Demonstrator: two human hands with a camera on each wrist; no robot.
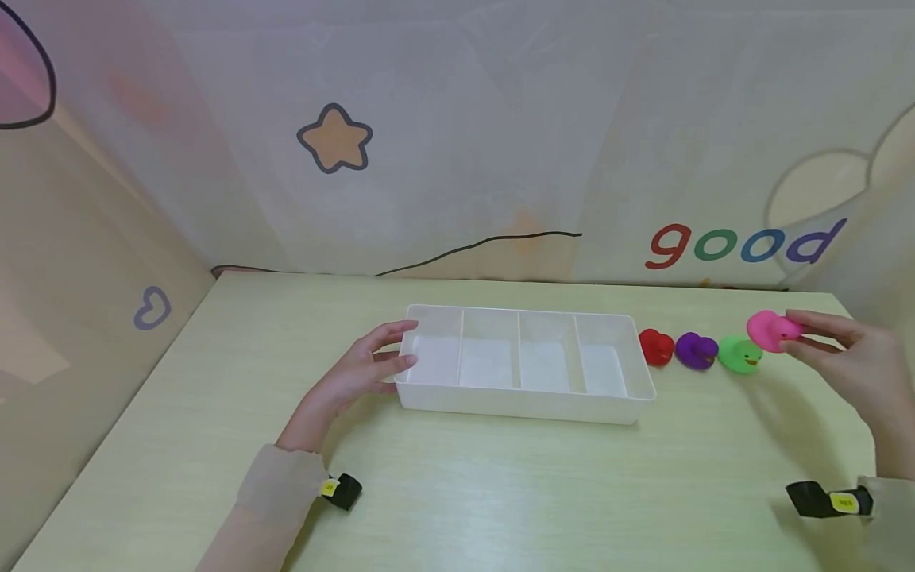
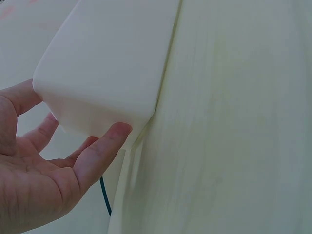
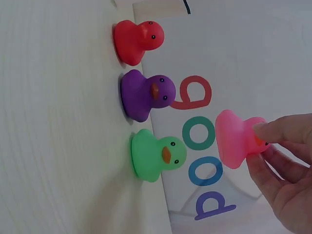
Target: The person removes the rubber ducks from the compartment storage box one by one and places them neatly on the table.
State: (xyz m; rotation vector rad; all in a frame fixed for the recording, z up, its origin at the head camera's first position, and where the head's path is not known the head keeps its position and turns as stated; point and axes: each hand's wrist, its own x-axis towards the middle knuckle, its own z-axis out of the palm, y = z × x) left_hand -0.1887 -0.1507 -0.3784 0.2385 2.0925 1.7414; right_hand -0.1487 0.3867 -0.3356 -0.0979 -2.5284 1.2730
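A white plastic tray [image 1: 519, 403] split into several compartments rests on the table. At its left end my left hand [image 1: 375, 361] holds the end wall, thumb and a finger over the rim, other fingers against the outside in the left wrist view. To the right, my right hand [image 1: 851, 349] pinches a pink rubber duck [image 1: 770, 330] between thumb and fingers, raised off the table. Just left of it, a green duck [image 3: 155, 156], a purple duck [image 3: 144, 95] and a red duck [image 3: 136, 41] stand in a row. The red one is nearest the tray.
The pale wooden table [image 1: 500, 492] ends at a printed backdrop [image 1: 465, 143] behind and at the left side. On each wrist is a strap with a small black device; the left device [image 1: 345, 492] sits just above the tabletop.
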